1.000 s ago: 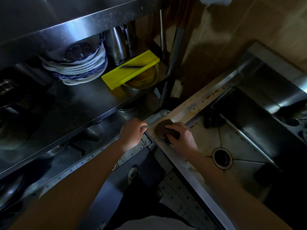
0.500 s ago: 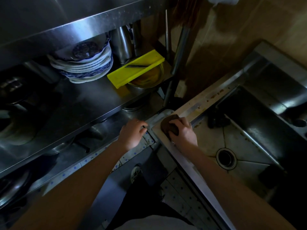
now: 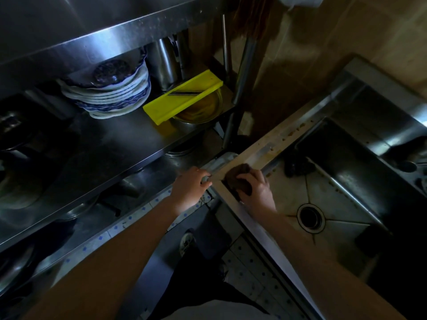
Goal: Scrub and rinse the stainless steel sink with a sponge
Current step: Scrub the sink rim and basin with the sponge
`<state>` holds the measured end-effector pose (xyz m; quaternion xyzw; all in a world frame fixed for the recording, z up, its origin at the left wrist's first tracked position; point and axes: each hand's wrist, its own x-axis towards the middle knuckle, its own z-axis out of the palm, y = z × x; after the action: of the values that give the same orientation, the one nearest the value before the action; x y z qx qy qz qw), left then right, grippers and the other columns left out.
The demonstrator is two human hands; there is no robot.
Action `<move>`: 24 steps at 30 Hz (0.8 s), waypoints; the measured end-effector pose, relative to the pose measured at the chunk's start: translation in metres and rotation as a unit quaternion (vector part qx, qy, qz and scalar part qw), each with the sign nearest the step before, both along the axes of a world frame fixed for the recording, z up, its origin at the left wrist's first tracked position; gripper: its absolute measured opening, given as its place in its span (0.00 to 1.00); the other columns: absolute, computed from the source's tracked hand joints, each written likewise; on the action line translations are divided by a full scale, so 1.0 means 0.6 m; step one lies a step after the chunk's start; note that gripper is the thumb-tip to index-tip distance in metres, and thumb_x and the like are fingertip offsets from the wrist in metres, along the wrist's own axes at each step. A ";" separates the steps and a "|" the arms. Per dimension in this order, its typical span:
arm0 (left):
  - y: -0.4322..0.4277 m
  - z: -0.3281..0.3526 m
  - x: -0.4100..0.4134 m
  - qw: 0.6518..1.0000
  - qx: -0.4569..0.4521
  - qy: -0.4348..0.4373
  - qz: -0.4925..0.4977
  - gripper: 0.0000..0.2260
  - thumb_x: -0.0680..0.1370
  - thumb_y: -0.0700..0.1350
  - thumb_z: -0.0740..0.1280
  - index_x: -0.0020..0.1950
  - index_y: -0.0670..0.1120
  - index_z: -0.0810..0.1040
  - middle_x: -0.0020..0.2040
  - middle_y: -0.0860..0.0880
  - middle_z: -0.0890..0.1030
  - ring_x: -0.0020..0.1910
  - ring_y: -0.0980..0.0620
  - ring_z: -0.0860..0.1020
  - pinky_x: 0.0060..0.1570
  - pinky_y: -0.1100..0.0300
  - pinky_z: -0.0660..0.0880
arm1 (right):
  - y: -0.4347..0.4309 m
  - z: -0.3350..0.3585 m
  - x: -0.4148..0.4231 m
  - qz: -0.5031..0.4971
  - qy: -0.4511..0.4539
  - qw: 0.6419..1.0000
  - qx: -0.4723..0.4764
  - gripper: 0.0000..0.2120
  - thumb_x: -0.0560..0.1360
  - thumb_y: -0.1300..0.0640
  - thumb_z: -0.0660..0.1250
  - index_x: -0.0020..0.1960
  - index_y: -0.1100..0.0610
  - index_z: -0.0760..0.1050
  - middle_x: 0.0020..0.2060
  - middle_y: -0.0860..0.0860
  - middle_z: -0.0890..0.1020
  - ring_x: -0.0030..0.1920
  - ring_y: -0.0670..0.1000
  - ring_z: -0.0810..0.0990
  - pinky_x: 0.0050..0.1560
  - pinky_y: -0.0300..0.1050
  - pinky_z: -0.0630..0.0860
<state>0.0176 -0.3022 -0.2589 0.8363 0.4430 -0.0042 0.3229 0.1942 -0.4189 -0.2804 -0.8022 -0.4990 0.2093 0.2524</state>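
Observation:
The stainless steel sink fills the right side, its left rim speckled with brown residue and its basin holding a round drain. My right hand grips a dark brown sponge and presses it on the near left corner of the rim. My left hand rests just left of that corner, fingers curled over the metal edge of the counter beside the sink. A dark lump lies in the basin's far left corner.
A steel shelf unit stands at left with stacked blue-and-white plates, a yellow slicer over a metal bowl, and steel canisters. Pots sit dimly on lower shelves. Tiled floor and my shoe show below.
The sponge and my right hand slid slightly along the rim corner toward the far side. My left hand stays on the counter edge.

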 end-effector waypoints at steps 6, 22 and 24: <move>0.005 0.000 0.005 1.000 0.007 0.009 -0.012 0.15 0.78 0.51 0.63 0.63 0.49 0.74 0.60 0.47 0.75 0.57 0.50 0.75 0.59 0.51 0.71 | 0.026 -0.001 0.022 -0.014 0.006 1.000 -0.011 0.20 0.70 0.62 0.70 0.61 0.50 0.75 0.61 0.52 0.72 0.57 0.58 0.72 0.57 0.51 0.75; 0.053 0.015 0.040 0.998 0.025 0.010 -0.061 0.15 0.79 0.50 0.62 0.64 0.48 0.73 0.61 0.45 0.76 0.59 0.47 0.74 0.59 0.50 0.71 | 0.069 0.006 0.105 -0.135 0.039 0.990 0.033 0.17 0.71 0.64 0.70 0.59 0.55 0.76 0.57 0.52 0.73 0.56 0.55 0.74 0.53 0.40 0.71; 0.060 0.013 0.053 0.997 0.021 0.011 -0.067 0.16 0.79 0.50 0.62 0.66 0.48 0.72 0.62 0.46 0.75 0.59 0.48 0.74 0.59 0.52 0.72 | 0.059 0.004 0.091 -0.137 0.040 0.989 0.040 0.18 0.70 0.64 0.71 0.58 0.55 0.77 0.56 0.52 0.73 0.55 0.54 0.74 0.53 0.40 0.71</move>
<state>0.0493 -0.2665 -0.2509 0.8705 0.3897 -0.0252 0.2995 0.2488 -0.3836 -0.2783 -0.8434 -0.3816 0.1847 0.3302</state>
